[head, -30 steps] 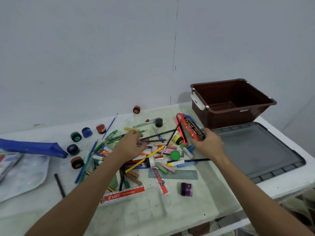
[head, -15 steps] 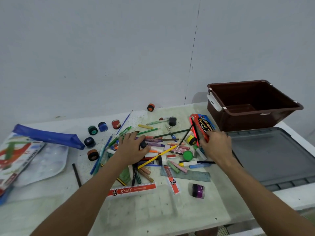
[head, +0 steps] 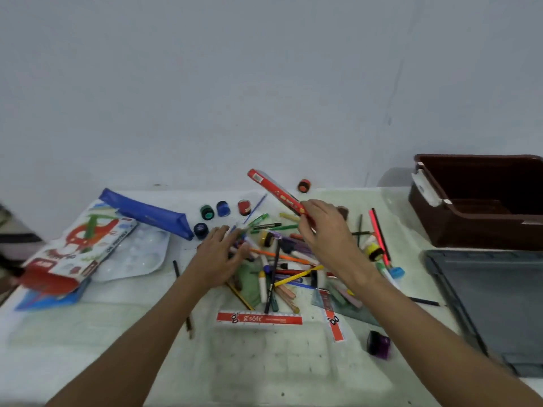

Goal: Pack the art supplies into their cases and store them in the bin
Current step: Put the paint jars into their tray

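My right hand [head: 324, 230] grips a flat red pencil box [head: 274, 190] and holds it tilted in the air above the heap of pens, pencils and crayons [head: 282, 265] in the middle of the table. My left hand [head: 219, 255] lies on the left side of that heap with its fingers spread over several pens. The brown bin [head: 476, 207] stands at the far right, with nothing visible inside it. A blue pencil pouch [head: 147, 212] lies at the back left.
Small paint pots [head: 221, 208] stand behind the heap, and one purple pot [head: 379, 343] sits near the front. A grey bin lid [head: 496, 304] lies right of the heap. An oil pastel box [head: 79, 245] and a clear palette [head: 138, 254] lie at the left.
My right hand has lifted the red pencil box off the table and carried it left and up over the heap. My left hand stays on the pens. The view has swung left.
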